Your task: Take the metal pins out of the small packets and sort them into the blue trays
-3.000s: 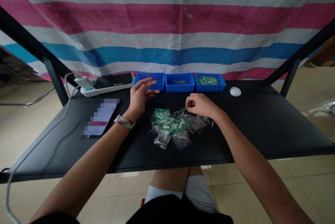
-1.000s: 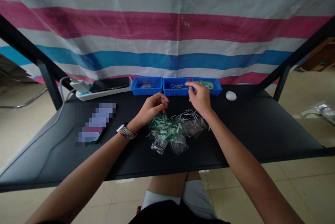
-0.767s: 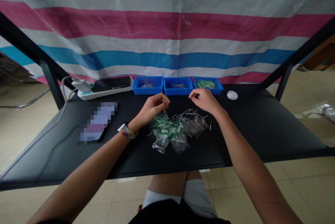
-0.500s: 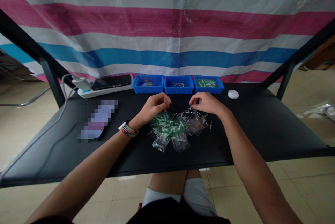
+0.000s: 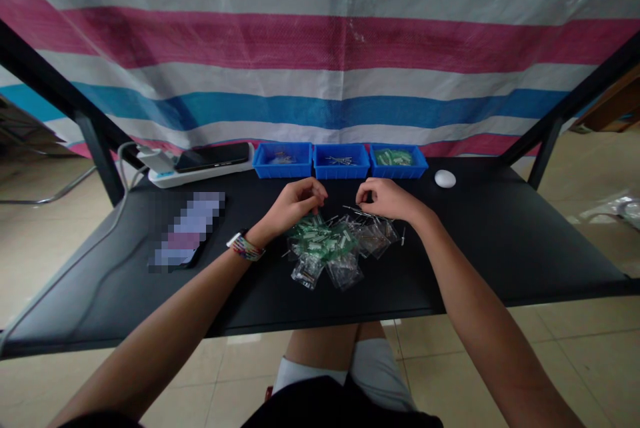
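Observation:
My left hand (image 5: 300, 200) is closed above the left end of a pile of small green packets (image 5: 320, 238), its fingers curled toward the thumb. What it holds, if anything, is too small to make out. Over the loose thin metal pins (image 5: 373, 215), my right hand (image 5: 387, 198) is pinched on a thin metal pin (image 5: 351, 207) that sticks out leftward from the fingertips. Clear packets with brownish pieces (image 5: 373, 241) lie below that hand. More clear packets (image 5: 344, 273) spread along the near side of the pile.
Three blue trays stand in a row behind my hands: the left tray (image 5: 283, 169) with small packets, the middle tray (image 5: 341, 171) with pins, the right tray (image 5: 400, 171) with green packets. A white egg-shaped object (image 5: 445, 179), a phone (image 5: 187, 231) and a power strip (image 5: 200, 177) lie around.
My right hand has shifted slightly left, and a pin now shows at its fingertips. My left hand stays almost where it was.

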### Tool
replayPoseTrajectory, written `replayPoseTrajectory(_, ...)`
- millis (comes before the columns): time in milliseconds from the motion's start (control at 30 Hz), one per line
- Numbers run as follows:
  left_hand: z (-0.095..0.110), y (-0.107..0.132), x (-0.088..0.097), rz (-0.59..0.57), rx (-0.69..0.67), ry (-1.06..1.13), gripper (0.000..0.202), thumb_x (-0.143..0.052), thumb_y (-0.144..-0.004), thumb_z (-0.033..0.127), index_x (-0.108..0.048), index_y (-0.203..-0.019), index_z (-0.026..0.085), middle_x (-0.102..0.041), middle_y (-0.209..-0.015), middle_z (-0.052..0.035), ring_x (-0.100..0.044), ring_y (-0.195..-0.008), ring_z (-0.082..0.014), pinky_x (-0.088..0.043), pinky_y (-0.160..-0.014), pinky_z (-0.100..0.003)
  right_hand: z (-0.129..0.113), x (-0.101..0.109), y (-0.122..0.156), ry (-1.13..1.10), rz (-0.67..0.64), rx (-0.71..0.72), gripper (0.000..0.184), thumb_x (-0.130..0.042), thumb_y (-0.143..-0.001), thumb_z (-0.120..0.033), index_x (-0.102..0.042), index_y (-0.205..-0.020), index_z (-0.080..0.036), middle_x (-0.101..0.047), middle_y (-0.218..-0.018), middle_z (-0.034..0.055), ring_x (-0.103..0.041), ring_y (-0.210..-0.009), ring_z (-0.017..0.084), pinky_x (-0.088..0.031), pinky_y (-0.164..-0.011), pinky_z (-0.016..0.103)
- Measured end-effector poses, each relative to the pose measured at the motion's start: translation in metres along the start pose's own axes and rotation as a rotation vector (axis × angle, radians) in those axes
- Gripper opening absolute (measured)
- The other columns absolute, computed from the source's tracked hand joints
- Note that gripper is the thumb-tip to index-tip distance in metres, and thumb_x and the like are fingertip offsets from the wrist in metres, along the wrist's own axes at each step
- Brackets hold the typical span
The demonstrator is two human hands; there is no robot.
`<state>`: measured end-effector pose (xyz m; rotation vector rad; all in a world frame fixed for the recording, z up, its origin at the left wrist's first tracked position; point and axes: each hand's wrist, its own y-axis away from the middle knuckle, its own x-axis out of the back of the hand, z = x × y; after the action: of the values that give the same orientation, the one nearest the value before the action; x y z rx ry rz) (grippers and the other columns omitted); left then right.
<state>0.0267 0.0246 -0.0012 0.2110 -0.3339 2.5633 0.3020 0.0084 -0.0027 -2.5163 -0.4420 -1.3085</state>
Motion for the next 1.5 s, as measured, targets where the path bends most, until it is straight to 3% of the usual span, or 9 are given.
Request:
replayPoseTrajectory(200,0.000,0.000,0.000,-0.020,0.014,0.005,0.013,-0.071,-0.085,0.027,-0.068,-0.091,0.015,-0.067,-0.077,-0.0009,-0.062,-0.061,-0.0111,-0.048,-0.054,-0.021,0.004,-0.004,-0.001,0.002,-0.002,-0.051,0.017,-0.071,-0.079,-0.004,-0.076,-0.085,-0.019,-0.073,-0.084,0.0018,-0.067,-0.076,0.016,-0.044,-0.071,0.027)
replayPoseTrajectory(333,-0.001,0.000,-0.001,-0.026,0.017,0.009,0.013,-0.071,-0.086,0.027,-0.069,-0.091,0.015,-0.067,-0.077,-0.0009,-0.062,-0.061,-0.0113,-0.048,-0.053,-0.021,0.003,-0.005,-0.002,-0.019,0.087,-0.002,0.013,-0.069,-0.076,-0.007,-0.070,-0.078,-0.019,-0.068,-0.084,0.0013,-0.063,-0.076,0.015,-0.044,-0.072,0.028)
replayPoseTrajectory(567,0.002,0.001,-0.001,-0.035,0.029,0.007,0.016,-0.070,-0.087,0.029,-0.068,-0.094,0.015,-0.067,-0.078,-0.0011,-0.062,-0.060,-0.0117,-0.048,-0.054,-0.021,-0.019,-0.004,-0.004,-0.589,0.228,0.022,0.011,-0.069,-0.078,-0.024,-0.060,-0.084,-0.021,-0.056,-0.075,-0.0036,-0.052,-0.064,0.012,-0.041,-0.060,0.026)
replayPoseTrajectory(767,0.000,0.002,0.002,-0.083,0.035,-0.025,0.028,-0.063,-0.096,0.041,-0.072,-0.099,0.014,-0.070,-0.081,-0.0037,-0.065,-0.063,-0.0135,-0.045,-0.054,-0.023,-0.039,-0.015,-0.004,-0.969,0.236,0.051,0.019,-0.074,-0.080,-0.030,-0.059,-0.085,-0.021,-0.069,-0.087,0.0002,-0.056,-0.052,0.009,-0.043,-0.049,0.024)
replayPoseTrajectory(867,0.000,0.002,0.002,-0.106,0.029,-0.007,0.036,-0.061,-0.099,0.046,-0.075,-0.098,0.013,-0.070,-0.081,-0.0050,-0.065,-0.064,-0.0140,-0.047,-0.056,-0.024,-0.044,-0.022,-0.006,-0.991,0.233,0.045,0.025,-0.080,-0.080,-0.037,-0.062,-0.087,-0.021,-0.074,-0.092,0.0020,-0.059,-0.053,0.009,-0.049,-0.050,0.025)
replayPoseTrajectory(1000,0.001,0.002,0.001,-0.089,0.064,0.045,0.038,-0.065,-0.097,0.051,-0.072,-0.091,0.014,-0.070,-0.079,-0.0048,-0.065,-0.062,-0.0141,-0.047,-0.055,-0.024,-0.046,-0.031,-0.008,-0.953,0.222,0.021,0.032,-0.086,-0.079,-0.045,-0.068,-0.088,-0.020,-0.070,-0.083,-0.0006,-0.062,-0.056,0.010,-0.054,-0.052,0.025)
replayPoseTrajectory(1233,0.005,0.003,-0.003,0.012,0.008,0.106,0.027,-0.078,-0.090,0.039,-0.063,-0.088,0.017,-0.064,-0.073,0.0004,-0.061,-0.060,-0.0106,-0.047,-0.055,-0.021,-0.043,-0.034,-0.011,-0.942,0.246,-0.047,0.038,-0.087,-0.078,-0.051,-0.072,-0.094,-0.021,-0.071,-0.086,0.0003,-0.061,-0.053,0.010,-0.051,-0.047,0.023)
replayPoseTrajectory(1500,0.008,0.003,-0.005,0.052,-0.042,0.106,0.027,-0.082,-0.085,0.034,-0.062,-0.087,0.016,-0.062,-0.073,0.0016,-0.058,-0.060,-0.0097,-0.047,-0.054,-0.021,-0.043,-0.034,-0.011,-0.937,0.142,-0.108,0.050,-0.076,-0.085,-0.068,-0.068,-0.080,-0.019,-0.069,-0.071,0.0016,-0.059,-0.050,0.010,-0.046,-0.044,0.022)
